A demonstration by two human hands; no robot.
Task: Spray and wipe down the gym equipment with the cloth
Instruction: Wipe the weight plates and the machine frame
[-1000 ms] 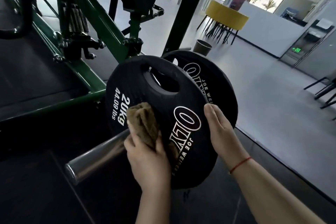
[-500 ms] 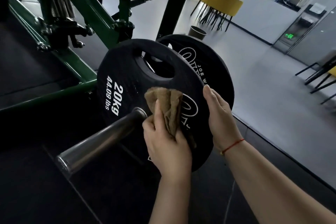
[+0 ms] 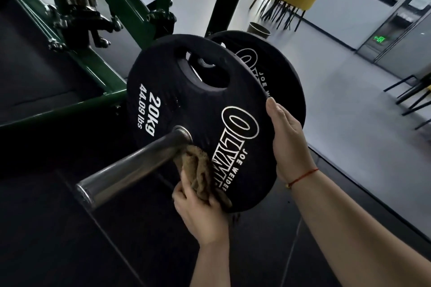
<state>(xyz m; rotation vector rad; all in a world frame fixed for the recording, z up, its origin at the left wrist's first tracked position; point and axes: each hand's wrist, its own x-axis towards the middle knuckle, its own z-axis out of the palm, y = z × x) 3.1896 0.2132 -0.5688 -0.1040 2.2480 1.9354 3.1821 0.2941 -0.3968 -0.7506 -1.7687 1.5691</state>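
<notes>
Wiping the near black rubber weight plate, seemingly midway: left hand, fingers clutching a crumpled brown cloth under the steel bar; right hand, fingers straight, steadies the rim.

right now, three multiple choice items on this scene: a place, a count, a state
1. Where is the cloth? A on the floor; B against the front plate, below the bar; C on the frame.
2. How many black plates are in view? A one; B two; C four.
3. The right hand is: A flat on the front plate's rim; B fisted round the bar; C holding a bottle.
Answers: 1 B, the left hand holds it there; 2 B, a rear plate sits behind; 3 A, fingers straight.
</notes>
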